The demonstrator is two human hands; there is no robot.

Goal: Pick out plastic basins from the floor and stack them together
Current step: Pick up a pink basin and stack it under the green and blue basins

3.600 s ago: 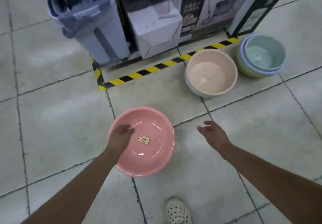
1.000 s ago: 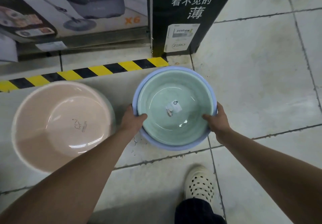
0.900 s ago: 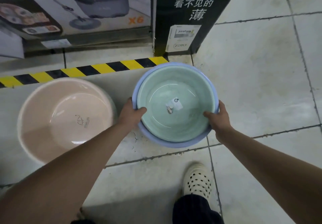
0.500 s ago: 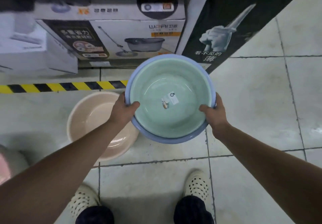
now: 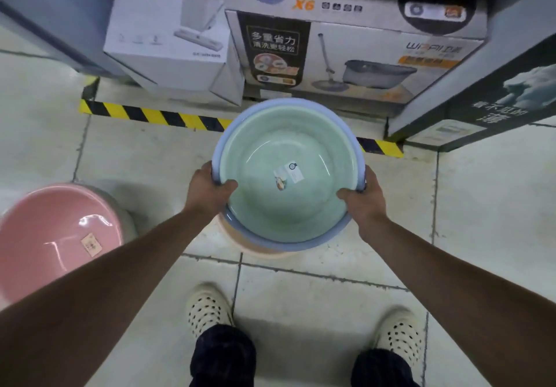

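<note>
Head view, centre of the frame: a green basin (image 5: 285, 203) is seen nested inside a blue basin (image 5: 290, 244), of which only the rim is shown around it. The pair is held by both hands at opposite sides. The left hand (image 5: 209, 194) is curled over the rims at the left edge, with the thumb laid inside the green basin; the right hand (image 5: 362, 203) is clamped on the right edge in the same way. A small white label (image 5: 288, 174) is stuck to the green basin's bottom.

Directly below the held pair, a strip of a beige basin (image 5: 258, 252) is visible under its lower edge; whether the pair is touching it cannot be told. At the left edge of the frame a pink basin (image 5: 51, 227) is set on the tiled floor (image 5: 301, 296), well apart from the others, with a sticker (image 5: 91, 245) inside it.

Across the upper part of the frame a yellow-and-black tape line (image 5: 150, 114) is laid on the floor. Behind it a white box (image 5: 168, 43) and a mop-bucket box (image 5: 355, 55) are stood. At the bottom, two pale perforated shoes (image 5: 207, 308) are seen.
</note>
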